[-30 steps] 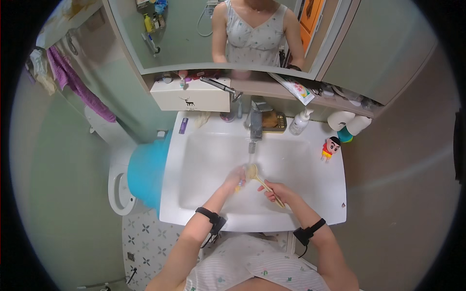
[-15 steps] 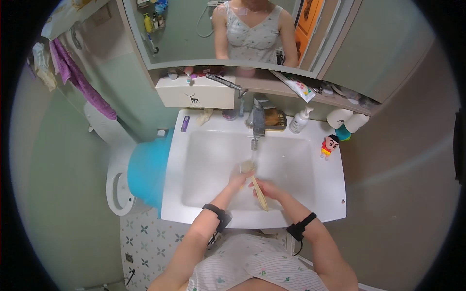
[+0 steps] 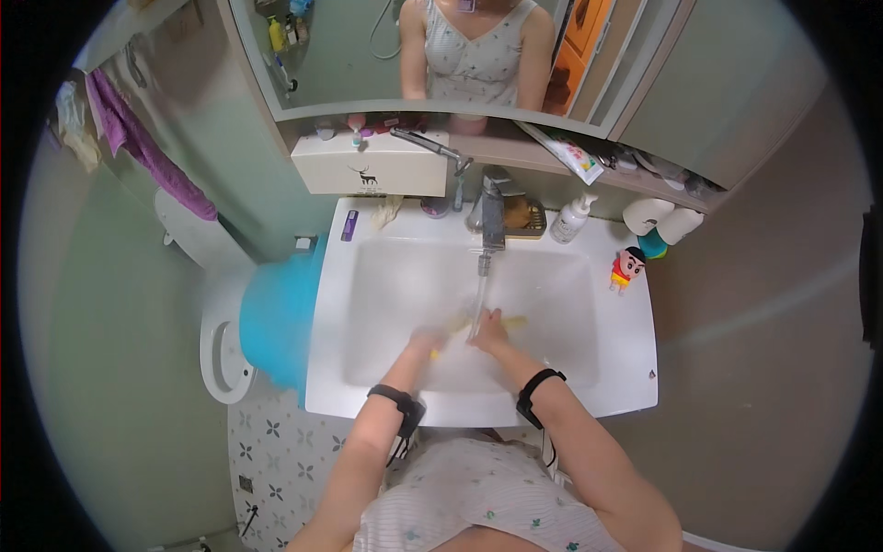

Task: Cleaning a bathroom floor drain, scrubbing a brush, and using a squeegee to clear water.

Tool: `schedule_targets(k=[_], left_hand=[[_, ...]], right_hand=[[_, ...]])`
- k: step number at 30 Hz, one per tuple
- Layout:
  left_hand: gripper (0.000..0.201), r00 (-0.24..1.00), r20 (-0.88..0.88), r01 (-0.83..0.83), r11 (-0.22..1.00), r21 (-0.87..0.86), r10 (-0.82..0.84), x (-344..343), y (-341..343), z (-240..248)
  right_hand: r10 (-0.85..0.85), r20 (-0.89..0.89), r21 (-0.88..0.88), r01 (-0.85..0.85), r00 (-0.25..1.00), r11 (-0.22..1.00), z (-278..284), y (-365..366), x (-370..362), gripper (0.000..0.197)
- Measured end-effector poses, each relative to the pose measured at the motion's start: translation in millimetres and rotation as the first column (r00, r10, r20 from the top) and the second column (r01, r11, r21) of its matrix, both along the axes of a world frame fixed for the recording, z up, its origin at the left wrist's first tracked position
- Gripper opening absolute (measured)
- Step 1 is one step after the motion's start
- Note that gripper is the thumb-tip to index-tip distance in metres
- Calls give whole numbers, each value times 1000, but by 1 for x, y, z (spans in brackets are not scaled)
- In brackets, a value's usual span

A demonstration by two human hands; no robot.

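Now, centre frame | left hand blurred, grip cannot be told, at one end of a yellow stick-like thing | right hand closed on it, held under the faucet stream for rinsing | white sink catches runoff | soap bottle within reach, upper right.

Layout at the washbasin, seen from above

The sink lies in front of the person; the tap stands at its rear centre, below the mirror. Both hands are inside the basin under the tap, left hand just beside right hand. A pump bottle and a figurine stand on the rim right of the tap. The toilet is left of the sink.
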State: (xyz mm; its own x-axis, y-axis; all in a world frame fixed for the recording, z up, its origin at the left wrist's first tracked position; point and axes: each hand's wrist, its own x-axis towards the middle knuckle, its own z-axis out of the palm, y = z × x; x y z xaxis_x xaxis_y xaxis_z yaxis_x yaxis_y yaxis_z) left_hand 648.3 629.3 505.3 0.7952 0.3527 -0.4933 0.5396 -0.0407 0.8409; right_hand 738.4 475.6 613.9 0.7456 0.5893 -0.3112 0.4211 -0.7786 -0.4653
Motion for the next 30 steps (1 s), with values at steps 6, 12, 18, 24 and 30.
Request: schedule_targets(k=[6, 12, 18, 24, 30], left_hand=[[13, 971, -198, -217, 852, -476, 137, 25, -31, 80], [15, 980, -83, -194, 781, -593, 181, 28, -52, 129], [15, 980, 201, 41, 982, -183, -3, 46, -62, 153], [17, 898, 276, 323, 939, 121, -344, 49, -54, 190], [13, 901, 158, 371, 906, 203, -404, 43, -50, 214]], right_hand=[[-115, 58, -131, 122, 992, 984, -62, -25, 35, 40], [-2, -227, 279, 67, 974, 958, -1, -18, 7, 27], [309, -86, 514, -223, 947, 828, 20, -53, 25, 24], [-7, -614, 603, 475, 789, 641, 71, -46, 37, 30], [-55, -708, 607, 647, 704, 461, 46, -25, 27, 22]])
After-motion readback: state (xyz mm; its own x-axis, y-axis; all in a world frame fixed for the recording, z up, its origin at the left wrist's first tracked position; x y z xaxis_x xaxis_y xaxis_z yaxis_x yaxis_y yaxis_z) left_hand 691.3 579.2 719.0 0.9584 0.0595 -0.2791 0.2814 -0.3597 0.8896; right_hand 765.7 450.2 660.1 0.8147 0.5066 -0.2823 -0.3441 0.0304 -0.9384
